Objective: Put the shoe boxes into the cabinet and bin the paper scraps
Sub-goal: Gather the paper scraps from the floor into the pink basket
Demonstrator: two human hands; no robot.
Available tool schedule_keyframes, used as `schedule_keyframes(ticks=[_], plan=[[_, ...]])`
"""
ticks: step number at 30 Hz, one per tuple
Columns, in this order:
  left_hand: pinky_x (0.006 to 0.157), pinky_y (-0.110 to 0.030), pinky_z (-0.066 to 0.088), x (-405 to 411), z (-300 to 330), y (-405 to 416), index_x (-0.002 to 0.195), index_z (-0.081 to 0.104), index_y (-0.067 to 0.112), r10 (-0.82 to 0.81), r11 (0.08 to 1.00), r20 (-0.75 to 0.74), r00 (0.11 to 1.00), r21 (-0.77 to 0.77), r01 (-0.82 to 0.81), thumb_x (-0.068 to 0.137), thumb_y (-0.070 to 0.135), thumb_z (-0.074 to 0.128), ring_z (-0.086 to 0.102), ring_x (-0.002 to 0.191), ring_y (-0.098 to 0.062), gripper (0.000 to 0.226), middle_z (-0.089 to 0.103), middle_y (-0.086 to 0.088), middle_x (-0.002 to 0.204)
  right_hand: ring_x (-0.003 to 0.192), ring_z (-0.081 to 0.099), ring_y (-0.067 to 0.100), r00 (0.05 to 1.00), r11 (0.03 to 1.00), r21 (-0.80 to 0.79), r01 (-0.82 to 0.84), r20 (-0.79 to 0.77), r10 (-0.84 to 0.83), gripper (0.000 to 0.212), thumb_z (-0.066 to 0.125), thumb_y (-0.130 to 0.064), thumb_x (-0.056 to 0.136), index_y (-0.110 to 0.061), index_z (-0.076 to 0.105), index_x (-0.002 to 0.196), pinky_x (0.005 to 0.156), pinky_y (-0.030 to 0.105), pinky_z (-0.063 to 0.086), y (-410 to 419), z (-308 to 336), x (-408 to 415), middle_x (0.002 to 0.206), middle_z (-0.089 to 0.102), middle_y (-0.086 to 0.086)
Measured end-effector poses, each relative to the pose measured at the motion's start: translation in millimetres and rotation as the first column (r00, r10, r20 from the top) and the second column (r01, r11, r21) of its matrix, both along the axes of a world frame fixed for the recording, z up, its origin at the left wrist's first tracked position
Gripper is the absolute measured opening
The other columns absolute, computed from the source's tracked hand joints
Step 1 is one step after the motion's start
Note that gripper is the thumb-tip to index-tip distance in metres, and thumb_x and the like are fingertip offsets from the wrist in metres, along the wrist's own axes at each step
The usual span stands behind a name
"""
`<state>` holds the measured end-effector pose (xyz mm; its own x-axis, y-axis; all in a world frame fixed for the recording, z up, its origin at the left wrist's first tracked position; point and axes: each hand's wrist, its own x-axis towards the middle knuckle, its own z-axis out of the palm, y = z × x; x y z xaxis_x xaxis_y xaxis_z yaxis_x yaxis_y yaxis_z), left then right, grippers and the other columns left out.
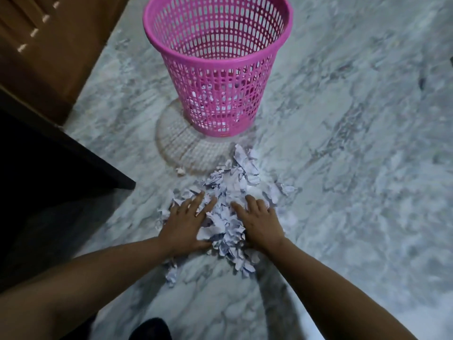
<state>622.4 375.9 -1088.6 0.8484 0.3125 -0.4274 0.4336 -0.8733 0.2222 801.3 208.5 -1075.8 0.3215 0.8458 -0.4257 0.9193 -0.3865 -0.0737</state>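
Observation:
A heap of white crumpled paper scraps (226, 192) lies on the grey marble floor. My left hand (187, 220) rests flat on the heap's left side, fingers spread. On the heap's right side lies my right hand (258, 222), also flat with fingers apart. Scraps bunch up between the two palms. Just beyond the heap stands a pink perforated plastic bin (218, 60), upright, with some scraps showing through its lower holes. No shoe boxes are in view.
A dark furniture edge (73, 153) juts in from the left, and a brown wooden door or cabinet (49, 45) stands at the far left. One stray scrap (180, 171) lies left of the heap, another small clump (171, 273) nearer me.

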Motion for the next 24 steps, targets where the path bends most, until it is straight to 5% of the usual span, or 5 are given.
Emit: schedule_keyframes(ticks=[7,10,14,19,24], plan=[[0.096,-0.041,0.048,40,4,1,0.159,0.013,0.041,-0.009,0.998,0.155,0.988,-0.065,0.019,0.081,0.075,0.06,0.044,0.133,-0.028,0.097,0.038,-0.002,0.153,0.121,0.048,0.033,0.984,0.98,0.114,0.162,-0.091,-0.152,0.065,0.063,-0.006,0.085,-0.025,0.039,0.142,0.077,0.043,0.056,-2,9,31,0.14,0.04,0.012],[0.093,-0.039,0.051,48,12,4,0.159,0.017,0.039,0.01,0.992,0.176,0.984,-0.125,0.012,0.079,0.076,0.06,0.046,0.131,-0.024,0.098,0.043,0.0,0.149,0.117,0.05,0.03,0.93,0.921,0.186,0.343,-0.202,-0.306,0.056,0.075,-0.026,0.082,-0.026,0.048,0.131,0.074,0.037,0.052,-8,11,47,0.133,0.043,0.007],[0.084,-0.042,0.056,51,19,8,0.158,0.014,0.044,0.012,0.991,0.177,0.984,-0.136,0.012,0.084,0.07,0.061,0.054,0.127,-0.025,0.091,0.044,0.004,0.15,0.102,0.057,0.029,0.803,0.753,0.313,0.579,-0.38,-0.46,0.036,0.059,-0.019,0.085,-0.021,0.056,0.122,0.067,0.032,0.041,-11,16,58,0.117,0.052,0.004],[0.076,-0.039,0.058,58,31,5,0.154,0.006,0.055,-0.086,0.993,0.178,0.98,-0.067,0.099,0.089,0.076,0.047,0.06,0.119,-0.023,0.08,0.046,0.009,0.147,0.087,0.056,0.024,0.773,0.729,0.325,0.603,-0.463,-0.433,0.022,0.058,-0.029,0.084,-0.023,0.058,0.104,0.073,0.037,0.049,-9,31,60,0.098,0.053,-0.001],[0.076,-0.037,0.057,57,38,8,0.148,0.038,0.041,-0.101,0.993,0.18,0.978,-0.045,0.111,0.084,0.08,0.041,0.055,0.123,-0.018,0.075,0.05,0.011,0.14,0.091,0.057,0.023,0.722,0.674,0.345,0.653,-0.553,-0.416,0.03,0.053,-0.032,0.08,-0.02,0.061,0.106,0.076,0.035,0.047,-3,37,53,0.103,0.06,0.001]])
